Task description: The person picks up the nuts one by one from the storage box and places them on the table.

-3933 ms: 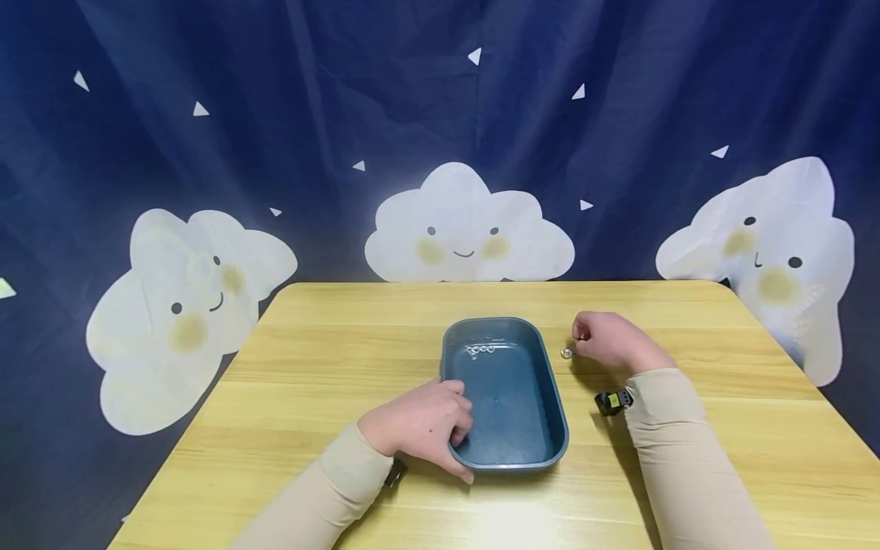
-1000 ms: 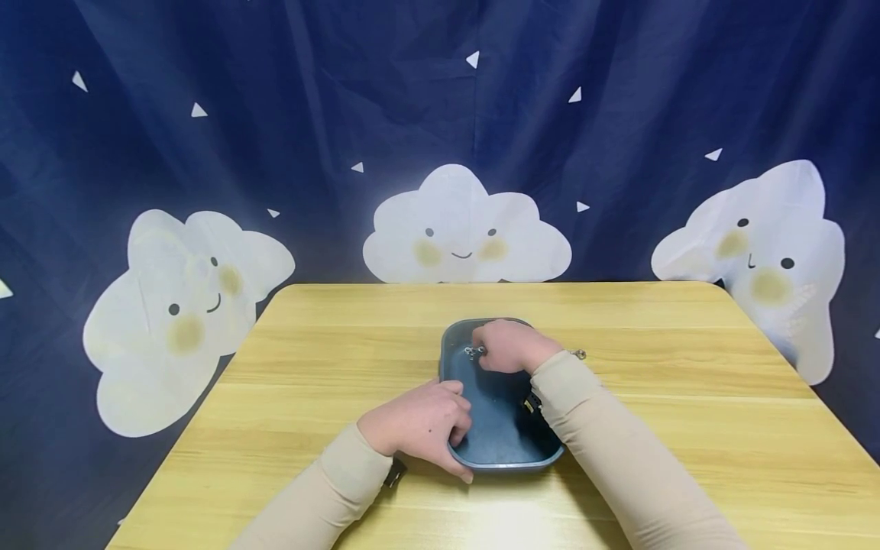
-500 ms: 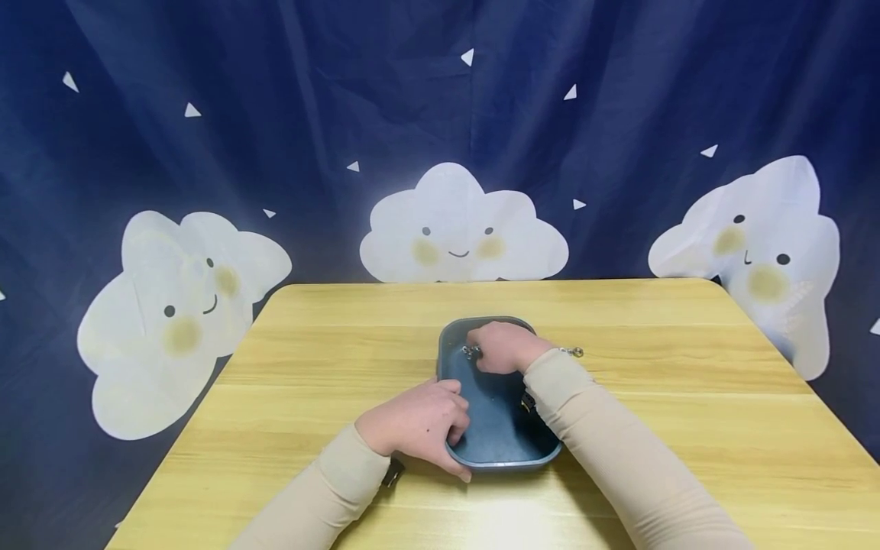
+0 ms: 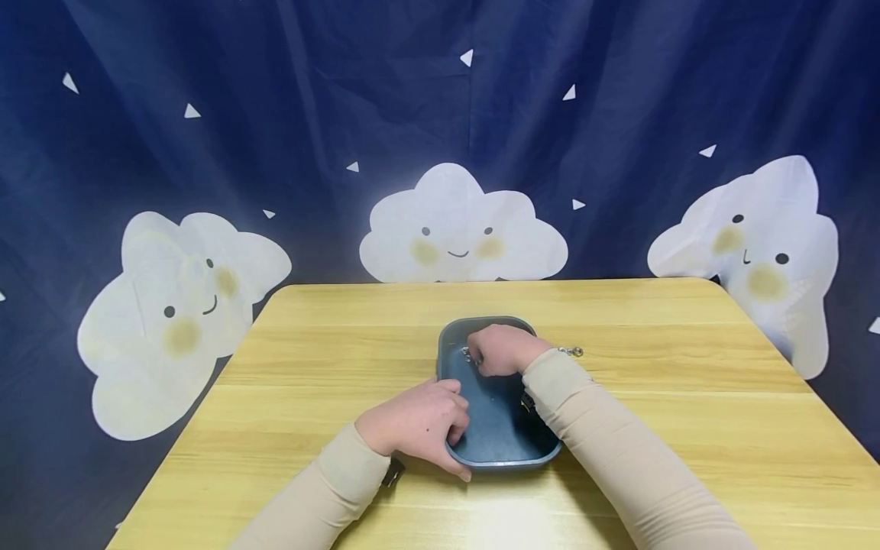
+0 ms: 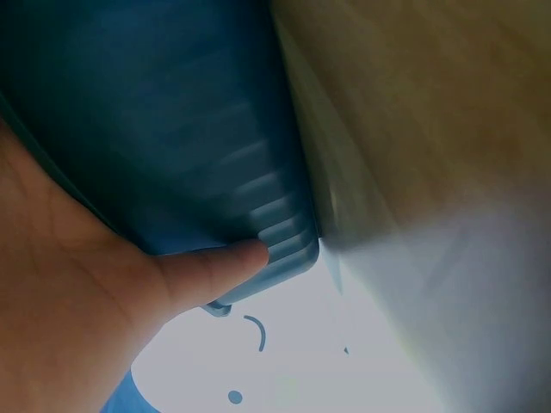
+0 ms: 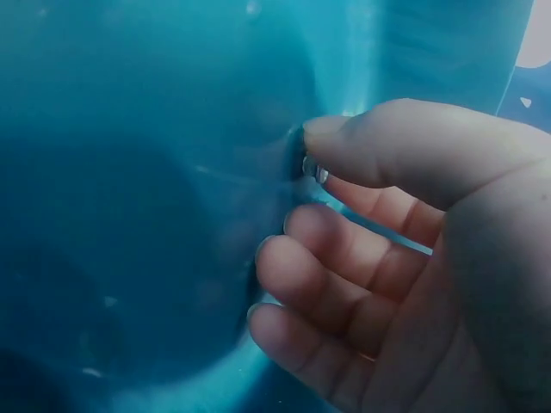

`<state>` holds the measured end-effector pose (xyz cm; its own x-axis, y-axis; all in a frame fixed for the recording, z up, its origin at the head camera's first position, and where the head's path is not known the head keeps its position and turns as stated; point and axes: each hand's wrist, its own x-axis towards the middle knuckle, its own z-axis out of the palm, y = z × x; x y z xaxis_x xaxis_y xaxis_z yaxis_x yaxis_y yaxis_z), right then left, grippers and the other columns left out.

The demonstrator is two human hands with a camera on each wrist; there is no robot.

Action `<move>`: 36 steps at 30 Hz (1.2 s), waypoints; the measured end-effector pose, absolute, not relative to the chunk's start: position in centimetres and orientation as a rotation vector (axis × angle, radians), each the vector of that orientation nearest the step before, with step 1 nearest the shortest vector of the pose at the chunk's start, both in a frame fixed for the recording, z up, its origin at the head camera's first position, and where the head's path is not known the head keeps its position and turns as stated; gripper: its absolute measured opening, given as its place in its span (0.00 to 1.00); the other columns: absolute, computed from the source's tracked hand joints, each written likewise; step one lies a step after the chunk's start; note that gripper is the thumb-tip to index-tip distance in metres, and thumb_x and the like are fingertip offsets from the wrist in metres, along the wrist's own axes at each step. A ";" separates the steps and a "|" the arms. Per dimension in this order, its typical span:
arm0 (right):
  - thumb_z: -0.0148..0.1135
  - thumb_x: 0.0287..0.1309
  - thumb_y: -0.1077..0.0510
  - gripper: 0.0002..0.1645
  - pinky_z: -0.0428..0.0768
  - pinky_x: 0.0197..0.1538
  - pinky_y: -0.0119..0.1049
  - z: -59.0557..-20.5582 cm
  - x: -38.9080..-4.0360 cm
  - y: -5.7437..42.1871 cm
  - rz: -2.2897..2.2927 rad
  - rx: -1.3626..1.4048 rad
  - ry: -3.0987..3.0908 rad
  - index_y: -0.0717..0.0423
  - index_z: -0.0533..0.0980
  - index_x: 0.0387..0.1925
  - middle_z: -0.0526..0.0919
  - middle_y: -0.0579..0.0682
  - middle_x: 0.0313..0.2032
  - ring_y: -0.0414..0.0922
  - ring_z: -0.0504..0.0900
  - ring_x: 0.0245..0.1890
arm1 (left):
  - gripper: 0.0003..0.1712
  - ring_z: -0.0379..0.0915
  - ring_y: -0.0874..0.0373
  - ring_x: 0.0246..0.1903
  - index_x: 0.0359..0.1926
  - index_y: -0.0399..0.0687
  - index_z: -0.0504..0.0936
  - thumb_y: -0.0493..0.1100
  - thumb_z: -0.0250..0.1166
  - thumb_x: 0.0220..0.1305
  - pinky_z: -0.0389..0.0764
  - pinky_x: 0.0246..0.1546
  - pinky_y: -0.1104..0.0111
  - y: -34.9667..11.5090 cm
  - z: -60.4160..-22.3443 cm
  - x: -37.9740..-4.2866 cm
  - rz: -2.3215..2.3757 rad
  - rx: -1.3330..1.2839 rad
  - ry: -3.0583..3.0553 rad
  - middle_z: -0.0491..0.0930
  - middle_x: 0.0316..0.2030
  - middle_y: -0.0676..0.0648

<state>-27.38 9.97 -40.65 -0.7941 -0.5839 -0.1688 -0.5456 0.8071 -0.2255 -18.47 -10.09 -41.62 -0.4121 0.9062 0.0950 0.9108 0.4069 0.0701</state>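
A dark blue rectangular tray (image 4: pixel 495 435) lies on the table. My left hand (image 4: pixel 419 424) grips its near left corner, fingers over the rim and thumb (image 5: pixel 215 268) along the outer wall. My right hand (image 4: pixel 505 351) reaches into the far part of the tray. Between its thumb and index finger the right wrist view shows a small shiny ring-like piece (image 6: pixel 315 168), down by the tray floor; the other fingers are half curled. More small shiny rings (image 4: pixel 466 354) lie in the tray beside the right fingertips, partly hidden by the hand.
Several small shiny pieces (image 4: pixel 572 351) lie on the wooden table (image 4: pixel 330 359) just right of the tray, partly behind the right sleeve (image 4: pixel 619 443). A dark blue curtain (image 4: pixel 309 114) printed with clouds hangs behind the table's far edge.
From the table at the tray's right, my right hand has moved left into the tray. Over the last second it shifts only slightly at the rings. My left hand keeps its grip.
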 end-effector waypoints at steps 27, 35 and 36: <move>0.62 0.50 0.61 0.21 0.57 0.20 0.33 -41.1 -27.3 9.6 -0.172 -0.942 2.763 0.45 0.63 0.11 0.55 0.38 0.09 0.39 0.53 0.12 | 0.31 0.55 0.65 0.30 0.14 0.63 0.69 0.76 0.75 0.41 0.60 0.32 0.74 -10.1 -41.7 -18.5 -0.180 -1.679 -2.605 0.61 0.20 0.67; 0.64 0.51 0.61 0.12 0.62 0.23 0.33 -40.5 -27.2 9.8 -0.218 -0.936 2.779 0.47 0.71 0.20 0.62 0.39 0.13 0.39 0.59 0.14 | 0.31 0.55 0.66 0.30 0.14 0.63 0.69 0.76 0.75 0.40 0.60 0.32 0.74 -10.1 -41.8 -18.5 -0.183 -1.676 -2.608 0.61 0.20 0.67; 0.64 0.51 0.61 0.11 0.63 0.23 0.34 -40.4 -27.2 9.8 -0.227 -0.940 2.779 0.47 0.71 0.21 0.63 0.39 0.13 0.39 0.60 0.15 | 0.31 0.55 0.66 0.29 0.14 0.63 0.69 0.76 0.75 0.40 0.60 0.32 0.74 -10.1 -41.8 -18.5 -0.185 -1.677 -2.606 0.61 0.20 0.67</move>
